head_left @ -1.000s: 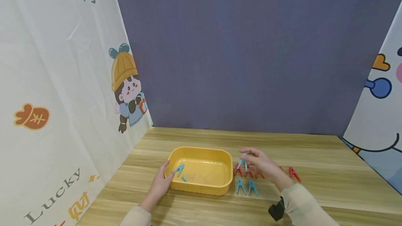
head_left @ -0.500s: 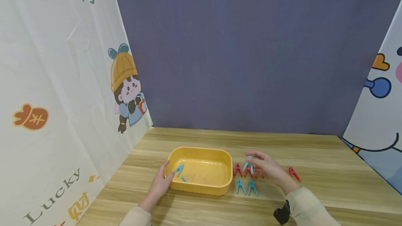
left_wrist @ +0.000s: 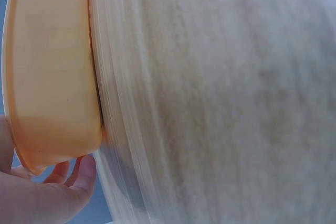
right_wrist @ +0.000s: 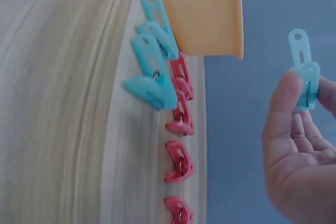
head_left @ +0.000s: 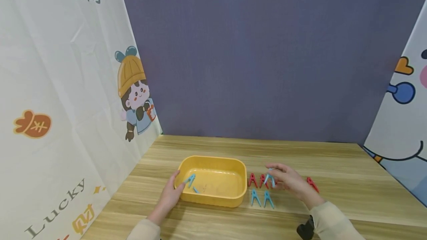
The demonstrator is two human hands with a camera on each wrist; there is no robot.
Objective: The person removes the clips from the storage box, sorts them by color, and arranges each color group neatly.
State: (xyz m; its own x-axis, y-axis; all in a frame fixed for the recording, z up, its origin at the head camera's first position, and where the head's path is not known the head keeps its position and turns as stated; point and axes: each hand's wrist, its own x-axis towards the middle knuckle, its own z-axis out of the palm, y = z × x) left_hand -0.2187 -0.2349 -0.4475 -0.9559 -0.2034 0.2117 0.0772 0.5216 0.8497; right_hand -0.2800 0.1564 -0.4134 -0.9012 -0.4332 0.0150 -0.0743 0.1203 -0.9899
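Observation:
A yellow plastic basin (head_left: 217, 200) stands on the table. My left hand (head_left: 171, 195) grips its left end, thumb over the rim and fingers against the outside wall, as the left wrist view shows. Inside lie a light blue clothespin (head_left: 191, 179) near my thumb and a small blue piece (head_left: 196, 190). My right hand (head_left: 291, 183) pinches another light blue clothespin (right_wrist: 307, 85) by thumb and finger, legs pointing down, above the red row. Two blue clothespins (head_left: 268, 199) rest on the table in front of that row. Red clothespins (right_wrist: 180, 161) line up right of the basin, some hidden behind my hand.
One red clothespin (head_left: 312, 184) lies tilted at the right end of the row. A dark cloth (head_left: 247, 58) hangs behind the wooden table (head_left: 207, 221). Printed white sheets (head_left: 76, 95) stand at both sides. A black device (head_left: 306, 229) sits at my right wrist.
My right hand has moved to the right over the red row, carrying the blue clothespin. The red clothespins at the left of the row now show more. My left hand and the basin stay still.

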